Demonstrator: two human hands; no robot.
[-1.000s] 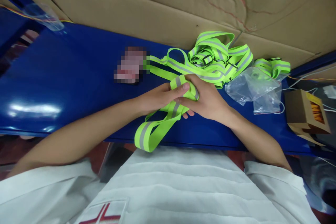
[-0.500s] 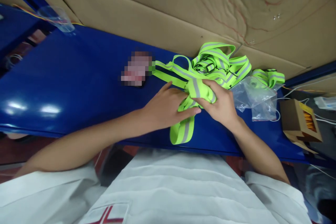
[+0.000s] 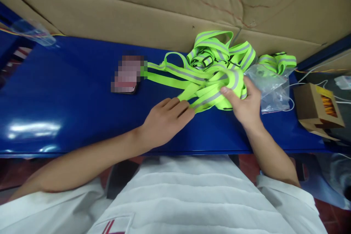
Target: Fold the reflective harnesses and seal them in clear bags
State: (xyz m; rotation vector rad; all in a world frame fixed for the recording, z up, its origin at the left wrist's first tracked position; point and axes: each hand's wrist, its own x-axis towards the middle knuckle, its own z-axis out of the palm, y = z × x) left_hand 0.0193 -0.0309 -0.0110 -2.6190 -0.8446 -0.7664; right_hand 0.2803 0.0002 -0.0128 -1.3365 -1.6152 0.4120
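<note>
Neon yellow-green webbing with a grey reflective stripe runs between my two hands. My left hand (image 3: 170, 120) is closed over one stretch of this reflective strap (image 3: 210, 98), near the front of the blue table. Around a looped bundle of the same strap, my right hand (image 3: 245, 104) is curled, its thumb on top and its other fingers mostly hidden behind. Just beyond lies a tangled heap of reflective straps (image 3: 214, 45) with black buckles (image 3: 207, 61). Two flat lengths reach left from the heap to a pixelated phone-like object (image 3: 127, 75).
Right of my right hand are a clear plastic bag (image 3: 271, 93), another folded strap bundle (image 3: 278, 64) and an open cardboard box (image 3: 312, 109) by white cables. A clear plastic cup (image 3: 41, 36) stands at the far left of the blue table (image 3: 74, 91). Brown cardboard (image 3: 123, 11) walls the back.
My hands have moved apart, the left one toward me and leftward, the right one rightward with the bundle. Strap now stretches between them. The whole view has shifted slightly.
</note>
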